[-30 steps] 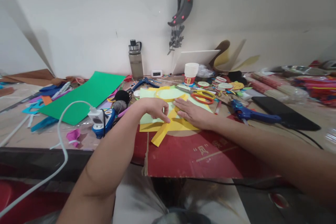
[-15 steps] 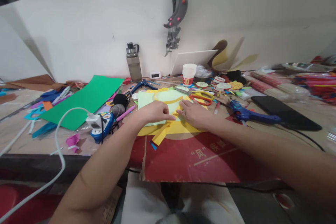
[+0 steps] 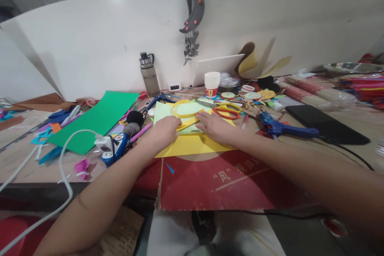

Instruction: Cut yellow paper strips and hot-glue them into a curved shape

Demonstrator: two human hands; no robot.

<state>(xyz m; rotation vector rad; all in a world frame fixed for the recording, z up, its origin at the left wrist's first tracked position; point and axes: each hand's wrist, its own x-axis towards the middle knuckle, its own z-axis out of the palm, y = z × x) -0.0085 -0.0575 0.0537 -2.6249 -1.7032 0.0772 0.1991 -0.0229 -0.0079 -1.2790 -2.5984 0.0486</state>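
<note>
My left hand [image 3: 164, 130] is curled, fingers pinching the end of a yellow paper strip [image 3: 188, 122] on top of a pale green sheet [image 3: 168, 111]. My right hand [image 3: 213, 127] lies flat with fingers stretched out, pressing down on the sheets beside the strip. A yellow paper ring [image 3: 186, 109] rests just beyond both hands. Under the pale green sheet lies a larger yellow sheet [image 3: 192, 146], which sits on a red cardboard panel [image 3: 228, 184] at the table's near edge.
Orange-handled scissors [image 3: 227, 111] and a blue glue gun [image 3: 280, 128] lie right of my hands, with a black phone [image 3: 325, 125] further right. A green sheet [image 3: 96, 120], a white charger with cable [image 3: 103, 144], a water bottle [image 3: 148, 74] and a paper cup [image 3: 211, 84] stand left and behind.
The yellow strip that hung over the front of the yellow sheet has been pulled up onto the pale green sheet. Both hands have shifted farther from me, toward the ring.
</note>
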